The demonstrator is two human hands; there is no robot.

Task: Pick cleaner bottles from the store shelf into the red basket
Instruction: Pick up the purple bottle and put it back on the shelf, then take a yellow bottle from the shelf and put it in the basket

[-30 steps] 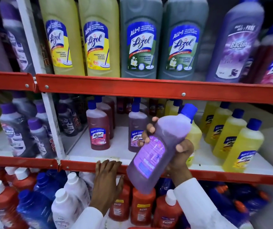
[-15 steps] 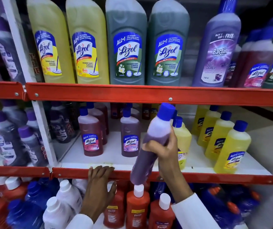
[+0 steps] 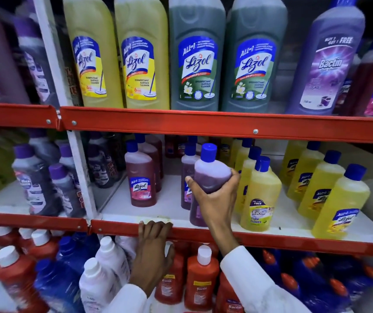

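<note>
One purple bottle (image 3: 210,177), now upright

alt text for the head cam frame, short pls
A person's right hand holds a purple cleaner bottle with a blue cap upright at the front of the middle shelf, between a red Lizol bottle and a yellow Bactin floor cleaner bottle. The left hand rests on the shelf's red front rail. No basket shows.

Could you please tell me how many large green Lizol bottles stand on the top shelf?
2: the left green Lizol bottle and the right green Lizol bottle, side by side mid-shelf; more may hide behind.
</note>
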